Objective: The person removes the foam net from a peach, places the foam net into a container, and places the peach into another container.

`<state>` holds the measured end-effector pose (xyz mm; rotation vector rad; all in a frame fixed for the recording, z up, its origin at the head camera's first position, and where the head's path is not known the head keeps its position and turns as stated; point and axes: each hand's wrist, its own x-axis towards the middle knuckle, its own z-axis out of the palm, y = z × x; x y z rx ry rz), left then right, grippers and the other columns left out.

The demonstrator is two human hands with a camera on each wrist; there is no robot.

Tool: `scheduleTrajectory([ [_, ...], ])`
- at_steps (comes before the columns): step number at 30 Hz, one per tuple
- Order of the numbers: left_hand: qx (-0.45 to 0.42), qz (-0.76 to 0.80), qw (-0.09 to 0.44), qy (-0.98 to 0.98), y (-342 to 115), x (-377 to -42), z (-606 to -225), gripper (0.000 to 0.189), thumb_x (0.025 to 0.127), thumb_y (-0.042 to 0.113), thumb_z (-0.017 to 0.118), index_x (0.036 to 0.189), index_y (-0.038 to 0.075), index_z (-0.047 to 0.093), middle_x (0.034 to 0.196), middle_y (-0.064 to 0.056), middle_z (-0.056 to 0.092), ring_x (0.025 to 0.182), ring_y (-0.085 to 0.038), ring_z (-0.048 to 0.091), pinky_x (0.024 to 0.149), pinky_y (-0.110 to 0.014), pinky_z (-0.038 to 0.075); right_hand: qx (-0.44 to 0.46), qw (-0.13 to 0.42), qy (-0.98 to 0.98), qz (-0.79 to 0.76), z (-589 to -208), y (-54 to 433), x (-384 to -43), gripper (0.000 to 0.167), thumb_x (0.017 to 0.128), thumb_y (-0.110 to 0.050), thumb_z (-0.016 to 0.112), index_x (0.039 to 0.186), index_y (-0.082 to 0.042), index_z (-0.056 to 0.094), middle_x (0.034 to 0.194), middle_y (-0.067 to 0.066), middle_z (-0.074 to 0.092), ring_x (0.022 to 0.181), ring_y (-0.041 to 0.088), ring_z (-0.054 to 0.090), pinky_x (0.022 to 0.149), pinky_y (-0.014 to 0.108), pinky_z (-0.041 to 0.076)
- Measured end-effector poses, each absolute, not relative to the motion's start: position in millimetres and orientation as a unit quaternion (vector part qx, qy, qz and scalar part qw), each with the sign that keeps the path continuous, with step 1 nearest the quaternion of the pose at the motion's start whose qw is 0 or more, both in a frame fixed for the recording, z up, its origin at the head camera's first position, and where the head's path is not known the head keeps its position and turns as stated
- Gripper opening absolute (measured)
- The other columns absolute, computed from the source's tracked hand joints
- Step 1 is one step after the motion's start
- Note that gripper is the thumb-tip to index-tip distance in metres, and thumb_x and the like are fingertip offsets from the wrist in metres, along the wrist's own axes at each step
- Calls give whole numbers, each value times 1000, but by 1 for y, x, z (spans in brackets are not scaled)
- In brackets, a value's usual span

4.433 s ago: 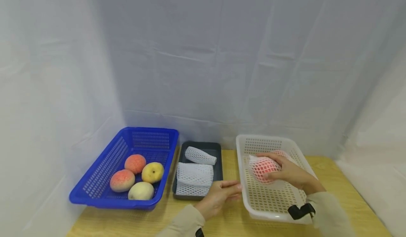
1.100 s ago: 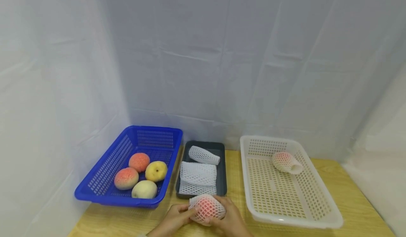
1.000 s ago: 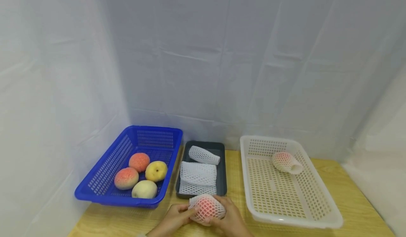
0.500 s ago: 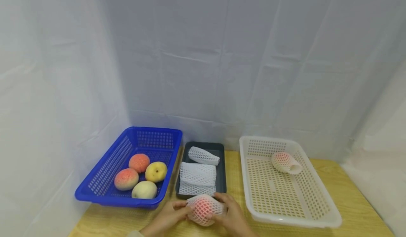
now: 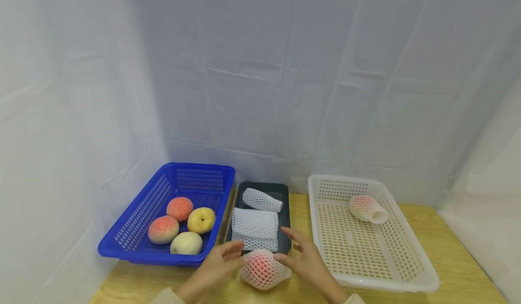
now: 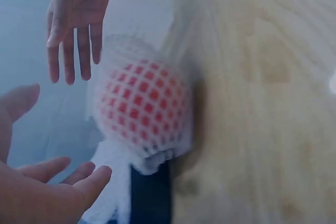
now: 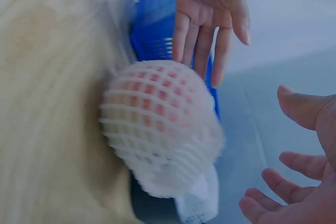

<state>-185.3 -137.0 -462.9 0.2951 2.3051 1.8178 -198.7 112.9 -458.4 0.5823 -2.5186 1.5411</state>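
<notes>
A peach in a white foam net sits on the wooden table at the front edge of the dark tray. Its red side shows through the mesh, and loose net gathers at one end. My left hand is just left of it, fingers spread and relaxed. On the other side my right hand is also spread, its thumb close by the net. Both wrist views show a gap between the netted peach and the near hand's fingers; neither hand holds anything.
A blue basket at left holds several bare fruits, among them a yellow one. Foam nets lie in the dark tray. At right, a white basket holds another netted peach.
Earlier my right hand held a netted peach in the white basket. It then came to the table's front between both hands. Now both hands have let go and spread apart.
</notes>
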Motion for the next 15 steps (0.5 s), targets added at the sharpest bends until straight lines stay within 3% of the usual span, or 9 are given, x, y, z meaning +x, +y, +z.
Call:
scheduleTrajectory([
  [6, 123, 613, 73, 777, -152, -197, -432, 66, 87, 25, 71, 140, -3, 43, 142, -23, 45, 132, -41, 40, 106, -51, 38, 175, 99, -839, 505, -435, 127, -203, 63, 75, -22, 81, 132, -10, 56, 134, 11, 54, 123, 37, 48, 98, 52, 46],
  [11, 99, 600, 48, 792, -177, -204, -411, 66, 86, 26, 72, 142, 6, 44, 145, -15, 44, 136, -36, 36, 108, -46, 37, 195, 136, -840, 488, -422, 148, -208, 63, 78, -16, 80, 133, -5, 53, 137, 17, 51, 126, 39, 46, 99, 49, 46],
  [15, 77, 582, 42, 809, -197, -206, -402, 68, 87, 31, 71, 144, 12, 41, 149, -13, 40, 139, -35, 32, 109, -50, 36, 204, 146, -844, 475, -415, 169, -211, 67, 79, -14, 78, 138, -4, 48, 141, 19, 47, 128, 40, 43, 99, 49, 44],
])
